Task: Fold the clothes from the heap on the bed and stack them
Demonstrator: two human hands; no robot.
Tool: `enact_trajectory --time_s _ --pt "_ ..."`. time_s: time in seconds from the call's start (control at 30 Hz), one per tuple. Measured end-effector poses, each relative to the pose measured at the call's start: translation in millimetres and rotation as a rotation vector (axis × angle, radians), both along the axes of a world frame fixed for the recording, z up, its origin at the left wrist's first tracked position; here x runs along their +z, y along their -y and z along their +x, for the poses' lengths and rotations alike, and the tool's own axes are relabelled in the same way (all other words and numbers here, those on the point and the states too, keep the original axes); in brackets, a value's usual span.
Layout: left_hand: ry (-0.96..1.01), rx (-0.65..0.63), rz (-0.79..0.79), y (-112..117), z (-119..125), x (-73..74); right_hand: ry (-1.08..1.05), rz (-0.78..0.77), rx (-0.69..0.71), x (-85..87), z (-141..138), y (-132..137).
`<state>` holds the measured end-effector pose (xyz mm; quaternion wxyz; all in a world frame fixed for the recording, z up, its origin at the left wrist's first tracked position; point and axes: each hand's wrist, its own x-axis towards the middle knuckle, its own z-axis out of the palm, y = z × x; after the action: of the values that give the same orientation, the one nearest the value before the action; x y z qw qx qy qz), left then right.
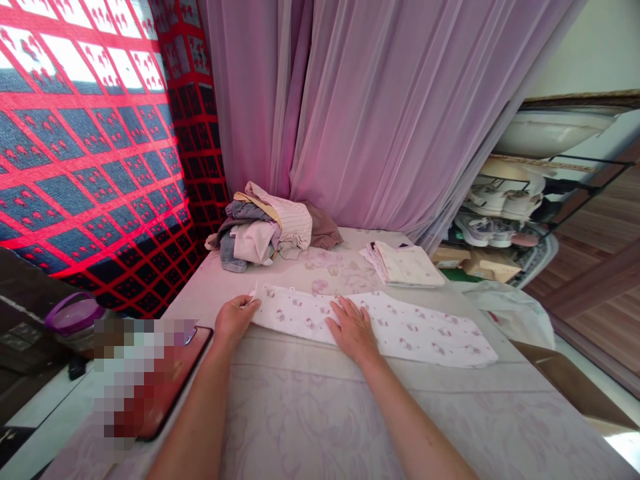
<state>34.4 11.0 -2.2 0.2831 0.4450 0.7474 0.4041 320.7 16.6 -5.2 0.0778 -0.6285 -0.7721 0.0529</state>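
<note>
Left hand: the left hand was closed in a pinch on the near end of the printed white cloth, thumb against fingers.
Right hand: the right hand lay open, palm down and fingers spread, on the cloth's middle; it gripped nothing that I could see.
Printed white cloth: it stretched sideways in a long, narrow strip, its right part lying flat beyond the right hand.
Step in hand: to my eye, the strip was being held straight and smoothed.
Next move: I judged that it called for a steady pinch at the left end and a light right palm, so the cloth would not bunch or slide.
Floral surface: the surface carried it all, with a red, dark-edged phone near the left forearm, partly blurred out.
Folded stack: the folded stack sat just behind the cloth, to the right.
Loose heap: the heap of clothes lay crumpled farther back, to the left.
Room's edge: the lilac curtain hung behind; pale shoes stood on a rack at the right.
</note>
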Motion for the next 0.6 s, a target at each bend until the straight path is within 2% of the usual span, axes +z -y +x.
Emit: enact_trajectory --time_s 0.27,0.47,0.6 --pt "-0.065 0.048 -0.015 -2.0 -3.0 -4.9 0.025 0.014 -0.045 -3.6 0.7 -1.3" --pt "0.148 0.082 0.117 -7.2 -1.2 -15.7 0.037 -0.046 -0.051 0.5 -0.1 -1.9" --pt "0.226 0.087 0.228 -8.3 5.4 -18.7 0.039 -0.096 -0.064 10.5 -3.8 -4.1"
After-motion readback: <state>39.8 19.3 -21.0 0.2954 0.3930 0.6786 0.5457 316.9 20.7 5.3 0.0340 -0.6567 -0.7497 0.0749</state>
